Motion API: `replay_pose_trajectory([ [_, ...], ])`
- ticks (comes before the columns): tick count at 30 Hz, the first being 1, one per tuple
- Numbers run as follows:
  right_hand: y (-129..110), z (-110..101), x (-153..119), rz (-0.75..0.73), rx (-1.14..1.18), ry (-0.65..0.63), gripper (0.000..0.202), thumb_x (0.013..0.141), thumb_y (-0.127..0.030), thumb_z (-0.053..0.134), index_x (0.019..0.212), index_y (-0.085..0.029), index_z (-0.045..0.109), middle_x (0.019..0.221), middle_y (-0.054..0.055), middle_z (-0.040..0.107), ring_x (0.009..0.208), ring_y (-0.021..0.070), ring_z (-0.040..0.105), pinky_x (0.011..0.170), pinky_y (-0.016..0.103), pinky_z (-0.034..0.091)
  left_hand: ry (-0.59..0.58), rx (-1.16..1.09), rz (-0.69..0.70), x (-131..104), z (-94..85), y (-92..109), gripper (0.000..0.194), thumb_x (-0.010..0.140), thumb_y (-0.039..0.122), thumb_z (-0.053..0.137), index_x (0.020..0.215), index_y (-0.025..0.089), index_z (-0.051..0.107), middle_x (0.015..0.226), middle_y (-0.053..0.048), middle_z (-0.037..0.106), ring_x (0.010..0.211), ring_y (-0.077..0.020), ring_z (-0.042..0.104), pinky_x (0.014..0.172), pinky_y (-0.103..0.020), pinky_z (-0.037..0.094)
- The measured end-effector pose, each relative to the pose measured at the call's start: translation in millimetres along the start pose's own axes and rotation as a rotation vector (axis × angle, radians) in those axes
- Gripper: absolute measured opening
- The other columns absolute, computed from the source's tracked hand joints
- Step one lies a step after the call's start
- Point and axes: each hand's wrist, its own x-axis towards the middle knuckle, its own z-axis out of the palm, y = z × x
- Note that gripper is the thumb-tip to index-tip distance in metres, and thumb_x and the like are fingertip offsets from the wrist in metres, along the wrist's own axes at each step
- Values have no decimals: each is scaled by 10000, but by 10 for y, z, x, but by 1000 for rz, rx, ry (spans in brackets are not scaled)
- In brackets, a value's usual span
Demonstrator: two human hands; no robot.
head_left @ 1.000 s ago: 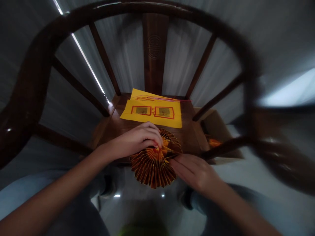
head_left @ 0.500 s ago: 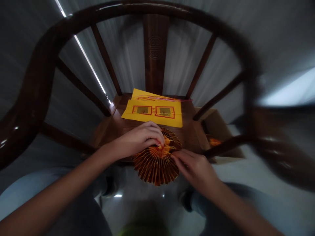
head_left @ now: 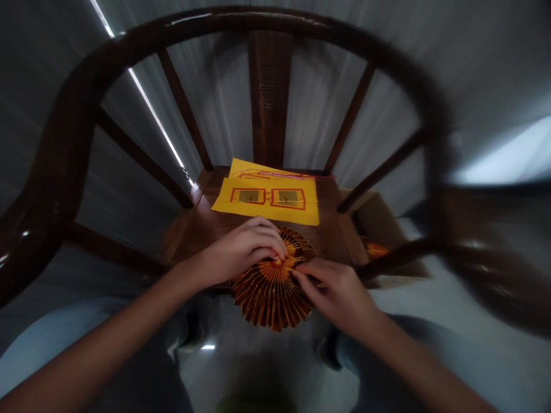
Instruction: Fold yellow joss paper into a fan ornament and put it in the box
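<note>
A round pleated paper fan (head_left: 274,299), dark gold with an orange-red centre, lies at the front edge of the wooden chair seat and juts past it. My left hand (head_left: 253,246) reaches over its upper left part, fingers closed near the centre and covering some pleats. At the right side my right hand (head_left: 333,287) pinches a pleat between thumb and fingers, close to the centre. Behind the fan lie yellow paper sheets (head_left: 269,215) with two red-framed gold squares on the top one. Thin pink-red strings (head_left: 288,174) rest across the sheets.
The wooden chair's seat (head_left: 189,241) holds everything, and its curved back rail (head_left: 258,18) and spindles surround the work. A cardboard box (head_left: 379,218) with orange pieces inside stands at the right behind the chair. My legs are on both sides below.
My right hand's fingers have slid slightly left, nearer the fan's centre. My left hand stays in about the same place on the fan. The whole view has shifted a little.
</note>
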Motion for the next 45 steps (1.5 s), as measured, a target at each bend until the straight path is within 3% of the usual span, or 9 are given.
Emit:
replay_pose_trajectory([
  [5,-41,-48,11,-24,109,-83,148,922,-141,551,852,-178,676,770,6,698,682,109,660,628,187,461,5,-9,10,-18,2,27,182,951,215,537,951,253,715,1029,6,724,1114,-168,535,998,-327,413],
  [12,32,-23,15,1,45,-13,161,929,-157,546,851,-173,685,759,23,694,686,121,659,636,199,459,13,5,4,0,16,31,164,945,213,548,948,240,710,1014,6,722,1097,-164,534,984,-318,418],
  [20,26,-13,-4,-130,40,11,133,914,-126,553,892,-166,677,774,34,698,662,117,646,620,200,460,0,-3,12,2,17,13,178,955,232,534,960,245,711,1028,7,720,1105,-164,535,999,-317,407],
  [25,45,2,1,-96,58,37,140,917,-123,547,894,-172,677,794,36,705,683,120,659,634,199,471,9,-13,-7,-6,26,10,168,950,247,545,965,250,713,1025,9,723,1111,-169,532,1001,-327,408],
  [34,-8,-46,67,-55,53,-65,181,933,-144,511,928,-188,687,847,38,732,732,138,689,665,210,501,23,-36,-16,22,30,1,168,935,226,566,966,261,728,1020,5,727,1105,-169,546,1004,-337,409],
  [45,0,69,42,1,97,58,190,942,-174,514,924,-193,703,820,39,728,737,150,697,697,228,523,63,-28,-3,-8,65,-16,158,931,220,573,966,256,723,1023,-8,727,1138,-178,536,1000,-360,436],
])
